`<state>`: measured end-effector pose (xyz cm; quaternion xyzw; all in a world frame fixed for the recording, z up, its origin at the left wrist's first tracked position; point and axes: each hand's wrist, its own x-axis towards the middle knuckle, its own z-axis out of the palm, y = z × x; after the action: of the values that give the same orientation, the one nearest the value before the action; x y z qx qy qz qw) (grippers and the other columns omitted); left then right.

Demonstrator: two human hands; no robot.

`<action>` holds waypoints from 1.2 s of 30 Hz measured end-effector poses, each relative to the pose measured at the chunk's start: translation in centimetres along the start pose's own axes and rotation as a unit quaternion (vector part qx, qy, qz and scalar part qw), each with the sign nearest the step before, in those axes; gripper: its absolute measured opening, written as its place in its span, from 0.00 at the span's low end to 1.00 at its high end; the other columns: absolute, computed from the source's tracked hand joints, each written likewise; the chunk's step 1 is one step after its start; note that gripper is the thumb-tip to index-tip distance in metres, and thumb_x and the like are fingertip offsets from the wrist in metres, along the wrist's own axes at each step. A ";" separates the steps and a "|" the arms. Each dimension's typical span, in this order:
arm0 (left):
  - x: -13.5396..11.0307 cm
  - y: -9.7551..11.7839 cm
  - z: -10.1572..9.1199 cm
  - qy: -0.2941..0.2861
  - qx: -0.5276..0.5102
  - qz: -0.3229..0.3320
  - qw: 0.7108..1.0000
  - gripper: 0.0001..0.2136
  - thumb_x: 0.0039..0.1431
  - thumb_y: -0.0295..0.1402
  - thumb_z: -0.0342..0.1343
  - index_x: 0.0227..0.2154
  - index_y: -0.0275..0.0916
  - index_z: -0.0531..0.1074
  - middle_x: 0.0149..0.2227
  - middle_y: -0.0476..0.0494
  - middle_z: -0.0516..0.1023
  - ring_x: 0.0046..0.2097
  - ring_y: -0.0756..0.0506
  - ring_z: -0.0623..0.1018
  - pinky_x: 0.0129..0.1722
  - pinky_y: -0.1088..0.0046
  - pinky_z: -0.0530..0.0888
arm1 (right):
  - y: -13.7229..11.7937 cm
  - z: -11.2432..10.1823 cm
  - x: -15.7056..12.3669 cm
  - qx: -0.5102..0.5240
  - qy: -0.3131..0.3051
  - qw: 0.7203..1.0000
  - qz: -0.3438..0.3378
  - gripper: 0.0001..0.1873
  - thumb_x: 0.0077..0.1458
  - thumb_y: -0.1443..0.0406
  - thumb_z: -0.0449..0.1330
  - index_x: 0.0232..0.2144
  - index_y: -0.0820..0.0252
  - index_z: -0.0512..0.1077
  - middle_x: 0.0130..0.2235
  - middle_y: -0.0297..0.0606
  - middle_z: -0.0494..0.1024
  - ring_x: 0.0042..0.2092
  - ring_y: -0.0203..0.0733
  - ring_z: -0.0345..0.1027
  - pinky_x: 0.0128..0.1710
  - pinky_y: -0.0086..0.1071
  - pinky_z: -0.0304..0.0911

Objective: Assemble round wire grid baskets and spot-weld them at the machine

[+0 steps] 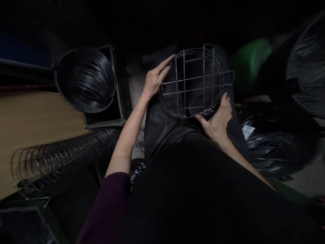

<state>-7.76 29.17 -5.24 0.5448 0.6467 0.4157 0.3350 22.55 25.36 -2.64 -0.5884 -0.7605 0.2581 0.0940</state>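
A round wire cage (194, 81) of metal rings, crossed by straight wires, rests on the dark cloth over my lap. My left hand (153, 79) is at its left side, fingers stretched along the outer ring and seeming to touch it. At the lower right, my right hand (218, 118) is spread, thumb by the bottom of the ring and fingers along its right side. The right hand is slightly blurred, so whether it presses on the wire I cannot tell. Neither hand is visibly wrapped round the wire.
Left, a dark bucket (58, 81) with shiny wires stands by a green-edged box (119, 101). Below it stretches a row of wire rings (63, 152). On the right are a bundle of dark wire (271, 149) with a white label (248, 131) and a green rounded object (254, 61).
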 end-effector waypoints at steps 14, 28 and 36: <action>1.1 4.3 -3.5 -0.030 0.081 -0.071 0.994 0.20 0.63 0.41 0.52 0.56 0.45 0.74 0.56 0.48 0.79 0.58 0.42 0.77 0.62 0.64 0.70 | -3.3 -17.9 24.1 0.103 0.267 0.931 -0.228 0.19 0.61 0.54 0.55 0.47 0.58 0.75 0.49 0.43 0.78 0.52 0.48 0.72 0.57 0.45 0.65; 0.0 3.5 -2.5 0.030 0.039 -0.109 0.993 0.18 0.63 0.43 0.51 0.53 0.53 0.76 0.55 0.55 0.78 0.58 0.44 0.78 0.61 0.67 0.73 | -18.1 -24.5 48.1 -0.077 0.250 0.944 -0.202 0.18 0.65 0.67 0.48 0.36 0.79 0.73 0.49 0.52 0.77 0.56 0.39 0.68 0.53 0.29 0.57; 0.1 3.7 -3.8 0.028 0.047 -0.102 0.993 0.22 0.60 0.43 0.55 0.56 0.48 0.74 0.59 0.49 0.76 0.61 0.42 0.75 0.63 0.64 0.70 | -16.3 -26.3 43.0 -0.102 0.236 0.938 -0.231 0.14 0.66 0.67 0.53 0.42 0.75 0.76 0.51 0.50 0.78 0.57 0.41 0.69 0.58 0.36 0.57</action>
<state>-9.58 28.87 -0.30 0.4796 0.7265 0.3637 0.3316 8.03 70.49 21.02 -0.4469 -0.8536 0.0039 0.2677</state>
